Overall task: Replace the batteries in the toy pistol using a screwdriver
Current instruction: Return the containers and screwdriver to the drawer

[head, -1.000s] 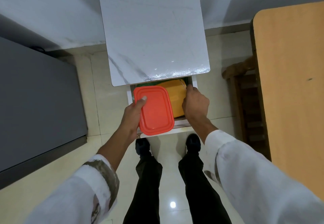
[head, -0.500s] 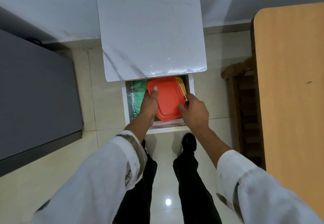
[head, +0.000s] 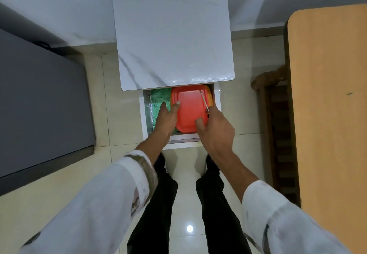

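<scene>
Change: flat red plastic lid (head: 188,112) now back down in the open white drawer (head: 142,114) | left hand (head: 166,117) loose, thumb on lid | right hand (head: 216,130) grips thin metal screwdriver (head: 204,102) | toy pistol not seen; tool ready.

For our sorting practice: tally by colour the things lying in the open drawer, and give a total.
Red: 1, the lid
Orange: 1, the container under the lid
Green: 1, the crinkled sheet
Total: 3
The screwdriver, held in the right hand, is not counted.
</scene>
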